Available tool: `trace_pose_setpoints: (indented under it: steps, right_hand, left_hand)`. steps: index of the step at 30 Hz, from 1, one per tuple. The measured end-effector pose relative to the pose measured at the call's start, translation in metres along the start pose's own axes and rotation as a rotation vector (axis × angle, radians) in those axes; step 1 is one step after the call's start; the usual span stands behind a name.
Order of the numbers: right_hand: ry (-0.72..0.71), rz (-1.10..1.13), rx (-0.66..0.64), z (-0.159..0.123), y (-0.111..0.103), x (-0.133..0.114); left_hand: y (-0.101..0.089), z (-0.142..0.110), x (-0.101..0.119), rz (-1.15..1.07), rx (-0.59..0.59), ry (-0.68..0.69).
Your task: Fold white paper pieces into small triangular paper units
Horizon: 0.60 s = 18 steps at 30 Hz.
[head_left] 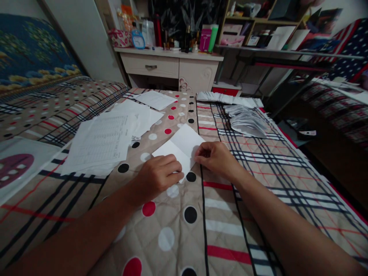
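Note:
A white sheet of paper [184, 143] with a crease across it lies on the patterned bedcover, turned at an angle to me. My left hand [159, 174] rests on its lower left part, fingers together and bent, their tips at the paper's near corner. At the right edge, my right hand [214, 158] pinches the sheet between thumb and curled fingers. My left palm and the paper under it are hidden.
Left of my hands lies a spread pile of printed sheets [100, 140]. Folded papers [247, 120] are stacked on the right, with a long pleated white strip [228, 99] behind them. A plastic bag [25, 165] lies far left. A white dresser [169, 63] stands beyond the bed.

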State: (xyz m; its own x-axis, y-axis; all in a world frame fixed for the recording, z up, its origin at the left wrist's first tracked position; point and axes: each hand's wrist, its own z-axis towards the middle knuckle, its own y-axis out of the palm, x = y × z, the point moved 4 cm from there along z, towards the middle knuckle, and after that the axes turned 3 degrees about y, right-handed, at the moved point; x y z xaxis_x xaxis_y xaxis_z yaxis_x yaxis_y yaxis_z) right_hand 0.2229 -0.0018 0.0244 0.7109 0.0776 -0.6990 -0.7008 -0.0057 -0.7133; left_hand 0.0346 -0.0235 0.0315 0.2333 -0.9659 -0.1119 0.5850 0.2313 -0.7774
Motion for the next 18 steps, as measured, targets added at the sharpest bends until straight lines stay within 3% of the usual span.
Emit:
trace_pose_setpoints:
  steps: [18]
  right_hand:
    - [0.035,-0.133,-0.048,0.0006,0.0075,0.0051]
  left_hand:
    - [0.0001,0.0014,0.0001,-0.018,-0.022,0.001]
